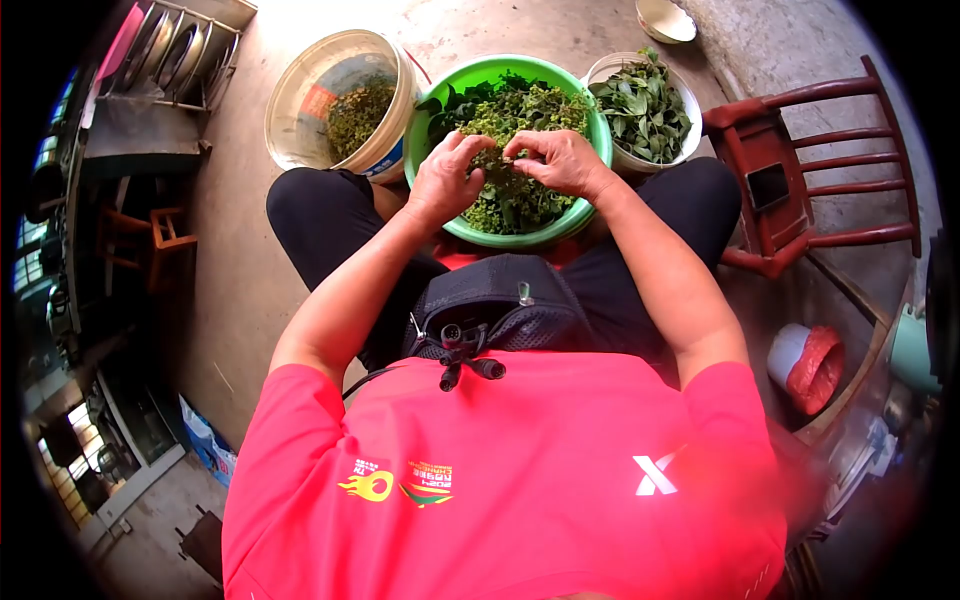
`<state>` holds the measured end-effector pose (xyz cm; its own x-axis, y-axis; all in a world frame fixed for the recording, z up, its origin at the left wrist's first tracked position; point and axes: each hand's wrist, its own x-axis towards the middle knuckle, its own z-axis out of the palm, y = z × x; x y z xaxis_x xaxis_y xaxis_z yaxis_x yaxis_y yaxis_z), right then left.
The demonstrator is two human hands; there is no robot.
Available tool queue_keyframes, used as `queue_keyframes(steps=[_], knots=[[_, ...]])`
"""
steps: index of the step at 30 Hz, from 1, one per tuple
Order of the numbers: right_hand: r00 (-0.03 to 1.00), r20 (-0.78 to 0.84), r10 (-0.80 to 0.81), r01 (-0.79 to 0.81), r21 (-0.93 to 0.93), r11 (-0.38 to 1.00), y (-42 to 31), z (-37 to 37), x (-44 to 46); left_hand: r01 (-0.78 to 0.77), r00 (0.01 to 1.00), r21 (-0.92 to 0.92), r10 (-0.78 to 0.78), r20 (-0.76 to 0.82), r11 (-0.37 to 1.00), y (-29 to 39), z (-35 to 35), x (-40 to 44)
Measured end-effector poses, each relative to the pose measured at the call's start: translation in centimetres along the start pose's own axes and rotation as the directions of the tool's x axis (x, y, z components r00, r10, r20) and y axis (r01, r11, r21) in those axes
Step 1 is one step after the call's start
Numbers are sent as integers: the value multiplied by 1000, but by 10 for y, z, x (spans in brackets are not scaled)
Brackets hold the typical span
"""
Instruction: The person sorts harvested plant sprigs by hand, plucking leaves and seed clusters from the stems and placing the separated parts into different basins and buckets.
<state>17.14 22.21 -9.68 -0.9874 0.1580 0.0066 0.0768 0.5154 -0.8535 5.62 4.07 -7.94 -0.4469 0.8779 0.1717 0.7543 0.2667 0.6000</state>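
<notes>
Between my knees stands a green basin (599,140) heaped with leafy sprigs of small green berries (515,210). Over the middle of the heap, my left hand (450,178) has its fingers curled and pinched on a berry sprig. Close beside it, my right hand (562,162) pinches at the same sprig with thumb and forefinger. The fingertips of both hands nearly meet, and they partly hide the sprig. To the left, a pale bucket (290,110) holds loose berry clusters (360,115). On the right, a white bucket (610,68) is full of picked green leaves (645,110).
A reddish-brown wooden chair (770,190) stands to the right. Beyond the buckets, a cream bowl (666,20) sits on the floor. A small white bin with a red bag (815,370) is at lower right. A rack with dishes (175,55) stands at upper left.
</notes>
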Motion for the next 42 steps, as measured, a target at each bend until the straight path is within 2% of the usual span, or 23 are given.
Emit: queue_keyframes(steps=[2,5,7,9,10,11,13,17,18,20,21,23,24,25,27,29,32,33,35,37,39,41,42], knots=[[1000,-14,-9,7,-144,989,-2,-2,1,26,999,30,-27,43,999,-1,0,-1],[992,-78,98,-106,-108,988,-2,-5,2,129,990,-53,-125,63,990,-7,3,-2],[958,-220,184,-201,-57,978,2,-9,4,165,984,-59,-161,81,984,-17,6,-3],[919,-249,307,-277,149,949,4,-21,7,202,976,-63,-195,100,977,-24,8,-3],[925,-183,333,-245,380,892,2,-25,9,269,960,-142,-253,118,953,-25,8,-3],[859,47,510,-413,651,637,0,-33,2,334,941,-218,-309,142,917,-26,9,-4],[876,132,463,-363,813,455,2,-24,1,339,939,-238,-311,149,910,-26,9,-4],[880,40,473,-212,925,315,12,-28,0,437,898,-344,-380,222,831,-23,4,2],[859,-18,512,-189,918,349,13,-38,1,439,897,-344,-383,220,830,-25,4,1],[802,-125,584,-186,877,442,22,-64,5,558,821,-637,-465,330,532,-30,3,1],[768,-175,616,-207,843,497,32,-78,7,558,821,-636,-466,330,533,-32,1,2],[650,-227,725,-295,803,517,50,-107,11,598,754,-760,-500,427,253,-35,-3,4],[615,-258,745,-348,759,551,57,-119,12,569,758,-811,-467,455,133,-35,-6,4],[580,-293,760,-400,711,579,61,-129,11,568,760,-812,-466,454,136,-36,-7,5],[476,-261,840,-579,626,522,86,-144,10,491,758,-859,-415,503,-144,-38,-11,5],[398,-267,878,-682,555,477,111,-147,7,492,744,-848,-409,528,-200,-43,-14,5],[477,-403,781,-593,508,625,101,-127,9,419,744,-809,-354,566,-412,-49,-29,4],[554,-348,756,-582,488,651,93,-123,7,368,757,-825,-378,534,-428,-59,-31,2],[615,-326,718,-508,532,677,86,-111,6,263,744,-858,-472,472,-442,-73,-45,5],[679,-272,682,-515,486,707,69,-108,3,222,811,-861,-403,424,-458,-100,-68,6],[703,-286,651,-477,489,730,67,-106,3,120,822,-873,-447,354,-473,-121,-93,10],[698,-292,654,-484,480,732,69,-105,3,-106,707,-934,-686,170,-341,-125,-113,15],[705,-289,648,-481,476,736,71,-104,3,-187,555,-963,-830,58,-192,-136,-117,19]])
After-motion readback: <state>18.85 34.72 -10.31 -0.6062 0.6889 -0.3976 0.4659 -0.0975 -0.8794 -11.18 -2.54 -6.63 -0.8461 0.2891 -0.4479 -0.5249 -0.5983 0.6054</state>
